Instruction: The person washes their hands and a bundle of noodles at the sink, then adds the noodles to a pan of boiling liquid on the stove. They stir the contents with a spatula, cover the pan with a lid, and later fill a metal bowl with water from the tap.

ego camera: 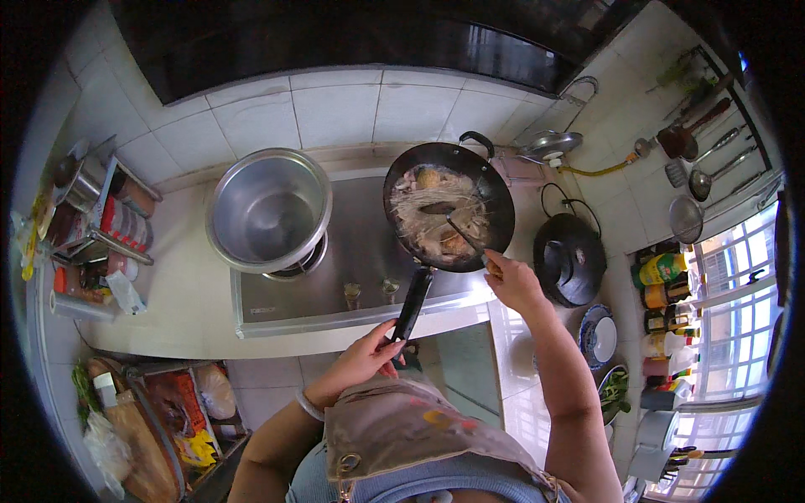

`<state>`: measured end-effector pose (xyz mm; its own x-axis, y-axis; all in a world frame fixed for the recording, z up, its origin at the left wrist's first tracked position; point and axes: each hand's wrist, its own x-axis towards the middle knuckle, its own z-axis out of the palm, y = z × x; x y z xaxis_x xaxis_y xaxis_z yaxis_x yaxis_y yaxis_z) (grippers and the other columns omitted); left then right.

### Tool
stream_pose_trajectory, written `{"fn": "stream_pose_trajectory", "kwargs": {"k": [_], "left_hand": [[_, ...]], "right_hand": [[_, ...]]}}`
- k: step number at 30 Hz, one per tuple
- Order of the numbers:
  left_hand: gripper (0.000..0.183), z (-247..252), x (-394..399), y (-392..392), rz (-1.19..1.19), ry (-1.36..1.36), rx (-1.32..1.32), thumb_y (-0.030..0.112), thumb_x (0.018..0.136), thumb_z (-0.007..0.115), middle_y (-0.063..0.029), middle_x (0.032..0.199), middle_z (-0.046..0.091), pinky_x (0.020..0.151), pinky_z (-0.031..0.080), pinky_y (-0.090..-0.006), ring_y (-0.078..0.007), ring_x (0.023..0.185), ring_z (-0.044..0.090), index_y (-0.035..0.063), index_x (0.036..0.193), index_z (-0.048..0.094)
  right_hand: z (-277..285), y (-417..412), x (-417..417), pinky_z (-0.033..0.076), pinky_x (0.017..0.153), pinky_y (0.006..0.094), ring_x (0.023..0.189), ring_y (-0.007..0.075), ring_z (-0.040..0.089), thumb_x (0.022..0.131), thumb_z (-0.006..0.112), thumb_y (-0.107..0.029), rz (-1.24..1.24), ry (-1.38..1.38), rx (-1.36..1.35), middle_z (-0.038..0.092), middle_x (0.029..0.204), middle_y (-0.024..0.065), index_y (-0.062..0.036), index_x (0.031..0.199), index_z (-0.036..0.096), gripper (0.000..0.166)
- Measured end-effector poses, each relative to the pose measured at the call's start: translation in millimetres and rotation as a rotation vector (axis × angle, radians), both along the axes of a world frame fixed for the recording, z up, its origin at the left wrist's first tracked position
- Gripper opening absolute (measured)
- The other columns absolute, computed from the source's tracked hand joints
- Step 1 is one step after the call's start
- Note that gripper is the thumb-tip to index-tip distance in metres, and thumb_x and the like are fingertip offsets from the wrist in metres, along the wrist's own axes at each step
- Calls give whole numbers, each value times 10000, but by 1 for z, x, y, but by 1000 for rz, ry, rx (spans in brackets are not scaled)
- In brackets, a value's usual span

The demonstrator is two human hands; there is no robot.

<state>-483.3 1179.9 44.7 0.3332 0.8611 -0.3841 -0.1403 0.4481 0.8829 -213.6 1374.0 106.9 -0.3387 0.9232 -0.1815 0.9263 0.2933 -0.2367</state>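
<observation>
A black wok (500,207) sits on the right side of the steel gas stove (352,207). Pale noodle-like strands and lighter pieces of food (415,214) fill its bottom; I cannot tell exactly what they are. My left hand (377,349) grips the end of the wok's long black handle (415,303). Over the wok's near right rim, my right hand (512,281) holds a spatula (437,207) by its handle, the dark blade resting among the food. To the left, a wide aluminium pot (267,214) stands over the other burner, with nothing visible inside.
A black wok lid (569,261) lies right of the stove. Beyond it are a blue-patterned bowl (597,336) and a bowl of green leaves (613,393). Several bottles (663,270) line the windowsill. A metal rack (116,232) stands left; ladles (701,185) hang at right.
</observation>
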Motion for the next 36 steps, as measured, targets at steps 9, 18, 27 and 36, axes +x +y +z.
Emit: {"fn": "stream_pose_trajectory", "kwargs": {"k": [9, 18, 27, 36], "left_hand": [[457, -10, 11, -14, 183, -41, -38, 188, 1009, 509, -97, 923, 658, 642, 542, -254, -124, 667, 639, 75, 1430, 371], [429, 5, 17, -10, 195, 5, -53, 166, 1011, 495, -89, 910, 655, 641, 546, -253, -108, 659, 623, 64, 1414, 389], [402, 2, 20, -15, 276, -4, -50, 173, 1011, 502, -95, 945, 643, 670, 548, -257, -109, 741, 620, 44, 1382, 417], [394, -2, 25, -15, 287, 1, -19, 160, 1008, 503, -92, 931, 644, 671, 550, -262, -112, 746, 621, 34, 1373, 427]], "right_hand": [[93, 13, 55, 527, 792, 439, 900, 356, 664, 850, 635, -247, 76, -152, -49, 679, 1005, 188, -227, 1289, 598, 441], [37, 37, 50, 527, 797, 456, 901, 378, 658, 853, 648, -267, 93, -55, -32, 685, 1000, 177, -223, 1297, 588, 450], [87, 32, 34, 521, 811, 420, 883, 366, 659, 870, 642, -267, 129, 79, -64, 685, 1001, 179, -175, 1256, 620, 397], [17, 103, -3, 509, 717, 383, 755, 288, 654, 870, 638, -277, 100, 229, -21, 673, 865, 159, -116, 1272, 593, 435]]}}
